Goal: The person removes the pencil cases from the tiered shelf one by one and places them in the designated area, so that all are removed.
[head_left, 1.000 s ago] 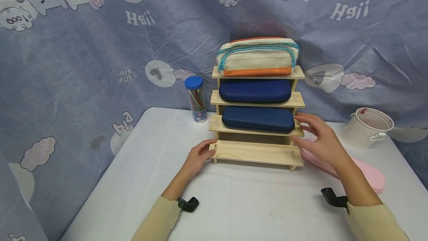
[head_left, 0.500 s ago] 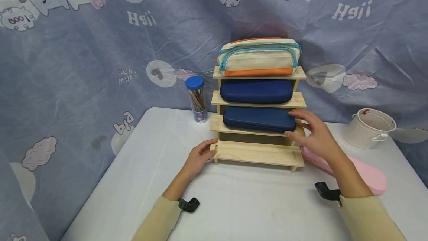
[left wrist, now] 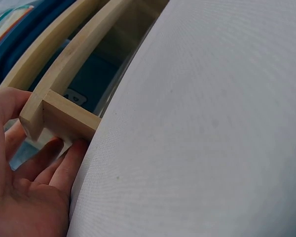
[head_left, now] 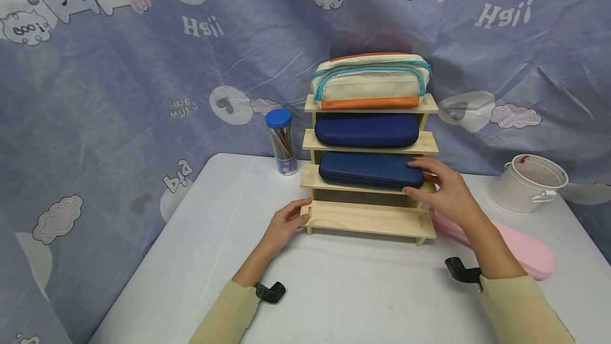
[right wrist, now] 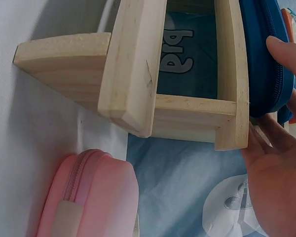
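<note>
A four-tier wooden rack (head_left: 367, 220) stands at the back of the white table. My left hand (head_left: 284, 227) holds the left end of its lowest shelf; in the left wrist view the thumb is at the board's end and the fingers lie by the short leg. Over on the right, my right hand (head_left: 451, 195) grips the right end of a dark blue zipped pencil case (head_left: 369, 170) on the second shelf from the bottom. The thumb is at its front, beside the zipper in the right wrist view. The fingers reach behind that end, partly hidden.
Another blue case (head_left: 366, 131) lies one tier higher, and a cream pouch with orange and turquoise trim (head_left: 372, 89) tops the rack. A pink case (head_left: 527, 251) lies under my right forearm. A white bucket (head_left: 517, 193) stands right, a blue-lidded pencil tube (head_left: 282, 145) left.
My right hand has moved left from the shelf's right end onto the end of the blue pencil case. The left hand keeps its place on the lowest shelf.
</note>
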`<action>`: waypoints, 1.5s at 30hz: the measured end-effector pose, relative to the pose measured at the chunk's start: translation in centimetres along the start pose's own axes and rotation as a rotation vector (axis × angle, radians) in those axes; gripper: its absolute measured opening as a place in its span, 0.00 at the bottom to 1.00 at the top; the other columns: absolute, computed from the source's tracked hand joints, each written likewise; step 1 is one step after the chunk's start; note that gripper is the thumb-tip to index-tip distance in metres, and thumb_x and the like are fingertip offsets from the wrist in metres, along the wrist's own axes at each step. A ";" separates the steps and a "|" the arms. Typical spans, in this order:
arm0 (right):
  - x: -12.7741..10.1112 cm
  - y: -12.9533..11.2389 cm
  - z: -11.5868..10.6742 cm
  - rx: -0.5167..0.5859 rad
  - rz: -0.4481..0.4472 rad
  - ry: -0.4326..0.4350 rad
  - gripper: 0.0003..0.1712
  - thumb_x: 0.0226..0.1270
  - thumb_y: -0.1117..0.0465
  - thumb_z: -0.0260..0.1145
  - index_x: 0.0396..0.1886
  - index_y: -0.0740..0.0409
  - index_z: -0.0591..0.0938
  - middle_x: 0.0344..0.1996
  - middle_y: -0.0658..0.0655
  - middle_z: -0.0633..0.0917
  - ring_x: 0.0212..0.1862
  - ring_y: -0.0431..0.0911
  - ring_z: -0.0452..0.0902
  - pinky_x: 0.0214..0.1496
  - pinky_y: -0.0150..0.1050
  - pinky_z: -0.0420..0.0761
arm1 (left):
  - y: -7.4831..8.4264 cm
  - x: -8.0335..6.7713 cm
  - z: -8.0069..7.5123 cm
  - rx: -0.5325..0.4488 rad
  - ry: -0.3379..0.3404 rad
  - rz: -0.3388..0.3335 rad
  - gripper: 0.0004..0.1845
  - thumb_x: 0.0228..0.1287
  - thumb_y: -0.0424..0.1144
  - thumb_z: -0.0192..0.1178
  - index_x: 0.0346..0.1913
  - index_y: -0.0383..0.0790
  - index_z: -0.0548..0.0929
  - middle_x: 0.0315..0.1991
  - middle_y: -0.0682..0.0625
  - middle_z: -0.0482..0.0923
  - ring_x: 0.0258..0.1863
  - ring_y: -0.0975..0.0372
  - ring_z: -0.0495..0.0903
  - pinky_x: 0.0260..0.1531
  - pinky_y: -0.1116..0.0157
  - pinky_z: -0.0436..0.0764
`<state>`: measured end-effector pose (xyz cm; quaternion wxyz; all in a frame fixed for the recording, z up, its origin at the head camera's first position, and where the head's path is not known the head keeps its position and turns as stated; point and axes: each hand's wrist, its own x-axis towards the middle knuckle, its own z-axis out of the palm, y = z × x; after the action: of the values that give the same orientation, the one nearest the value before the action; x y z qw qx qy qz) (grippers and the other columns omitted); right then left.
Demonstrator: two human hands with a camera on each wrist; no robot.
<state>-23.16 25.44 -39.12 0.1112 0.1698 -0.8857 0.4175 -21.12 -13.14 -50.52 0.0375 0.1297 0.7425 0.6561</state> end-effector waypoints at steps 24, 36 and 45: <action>-2.2 -0.8 -0.6 0.019 -0.026 0.176 0.31 0.46 0.60 0.81 0.54 0.57 0.83 0.60 0.54 0.76 0.58 0.37 0.71 0.50 0.22 0.73 | 0.0 0.1 -0.1 -0.015 -0.014 -0.018 0.21 0.68 0.41 0.61 0.63 0.47 0.76 0.63 0.48 0.71 0.60 0.58 0.72 0.53 0.63 0.76; -4.2 -0.9 -1.0 0.018 -0.007 0.257 0.32 0.43 0.62 0.82 0.53 0.57 0.83 0.59 0.53 0.77 0.54 0.30 0.73 0.48 0.21 0.73 | -0.3 0.1 0.0 -0.034 -0.005 -0.001 0.20 0.67 0.43 0.62 0.61 0.50 0.78 0.61 0.50 0.72 0.59 0.58 0.74 0.52 0.63 0.77; -5.6 -0.6 -1.6 0.014 -0.020 0.291 0.31 0.41 0.65 0.82 0.51 0.58 0.84 0.58 0.53 0.77 0.55 0.33 0.74 0.49 0.21 0.73 | -0.2 0.1 0.0 -0.008 0.000 0.001 0.20 0.66 0.45 0.62 0.61 0.53 0.78 0.62 0.51 0.72 0.59 0.59 0.73 0.53 0.63 0.76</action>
<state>-17.65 27.54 -39.60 0.2416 0.1171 -0.8555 0.4427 -21.23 -13.12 -50.75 0.0376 0.1297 0.7399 0.6590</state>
